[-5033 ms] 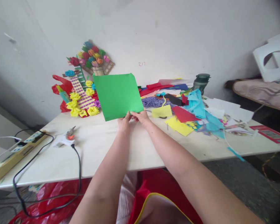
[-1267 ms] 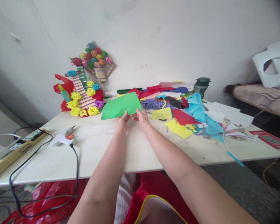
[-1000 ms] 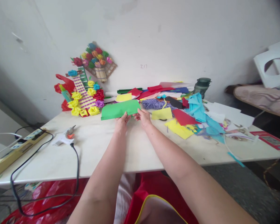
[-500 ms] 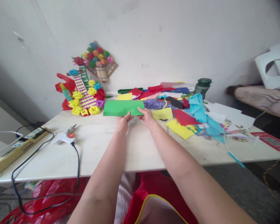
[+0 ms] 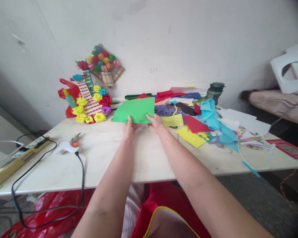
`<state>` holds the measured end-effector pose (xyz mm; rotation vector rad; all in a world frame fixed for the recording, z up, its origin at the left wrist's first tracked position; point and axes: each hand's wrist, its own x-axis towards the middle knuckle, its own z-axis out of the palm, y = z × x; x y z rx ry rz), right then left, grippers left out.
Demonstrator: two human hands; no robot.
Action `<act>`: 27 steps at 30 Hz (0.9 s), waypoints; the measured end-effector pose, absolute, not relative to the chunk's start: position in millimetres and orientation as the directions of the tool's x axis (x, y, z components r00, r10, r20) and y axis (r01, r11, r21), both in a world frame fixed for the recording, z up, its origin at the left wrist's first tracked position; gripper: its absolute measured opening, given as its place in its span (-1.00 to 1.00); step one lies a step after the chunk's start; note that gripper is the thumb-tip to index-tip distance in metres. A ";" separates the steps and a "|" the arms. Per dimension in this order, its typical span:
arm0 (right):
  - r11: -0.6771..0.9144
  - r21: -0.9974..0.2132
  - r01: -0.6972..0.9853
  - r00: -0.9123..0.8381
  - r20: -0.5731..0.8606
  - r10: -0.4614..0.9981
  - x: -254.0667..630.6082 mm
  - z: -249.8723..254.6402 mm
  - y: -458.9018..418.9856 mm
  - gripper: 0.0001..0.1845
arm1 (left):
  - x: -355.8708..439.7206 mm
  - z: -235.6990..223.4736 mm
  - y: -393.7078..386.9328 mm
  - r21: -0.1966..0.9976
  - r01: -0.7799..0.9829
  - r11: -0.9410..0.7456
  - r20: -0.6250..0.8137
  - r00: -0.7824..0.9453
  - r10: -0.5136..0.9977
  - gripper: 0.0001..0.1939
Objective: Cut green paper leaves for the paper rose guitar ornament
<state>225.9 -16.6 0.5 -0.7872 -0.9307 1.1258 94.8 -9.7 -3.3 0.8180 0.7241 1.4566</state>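
Far left I count one power strip (image 5: 17, 162) on the table (image 5: 109, 158), then one glue gun (image 5: 67, 147) with a black cord (image 5: 83, 173) looping off the near edge. Behind them I see one flower-covered craft piece (image 5: 90, 99), its yellow roses too crowded for me to count surely, and one bouquet (image 5: 107, 78) against the wall.

In the middle there is one green sheet (image 5: 136, 109), held up in front of the pile of coloured paper. My left hand (image 5: 130, 129) pinches its lower edge, thumb in front and fingers behind; my right hand (image 5: 155, 123) grips the same edge near the right corner. I can't tell whether the sheet touches the tabletop. It blocks part of the pile from me.

Further right come one tangle of purple yarn (image 5: 165, 110), two yellow pieces — one pale (image 5: 172, 120), one brighter (image 5: 192, 136) — with one red sheet (image 5: 196, 124) between, crumpled blue paper (image 5: 210, 114), and one dark bottle (image 5: 215, 92) behind.

Half a second ago the green sheet showed as a low, flat band; now its top edge rises and curves down leftward — hiding the yellow paper visible behind it then.
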 end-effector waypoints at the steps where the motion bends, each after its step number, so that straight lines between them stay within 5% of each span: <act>1: 0.261 -0.886 -0.383 0.159 0.215 0.964 225.8 0.3 -16.6 -0.65 | 94.4 -3.5 -8.5 0.834 -0.549 -0.053 0.054 -0.015 0.998 -0.60; 10: 0.291 -0.886 -0.361 0.173 0.243 0.954 229.0 7.2 -22.9 -0.57 | 82.4 -2.2 2.9 0.764 -0.645 -0.032 -0.094 -0.161 0.983 -0.42; 20: 0.313 -0.878 -0.362 0.238 0.237 0.942 228.9 7.7 -20.1 -0.58 | 96.9 -6.4 -11.8 0.864 -0.500 -0.063 0.158 0.150 0.976 -0.73; 27: 0.317 -0.883 -0.347 0.186 0.266 0.946 226.7 7.4 -20.6 -0.52 | 98.1 -8.6 -10.5 0.844 -0.528 -0.096 0.176 0.103 0.979 -0.77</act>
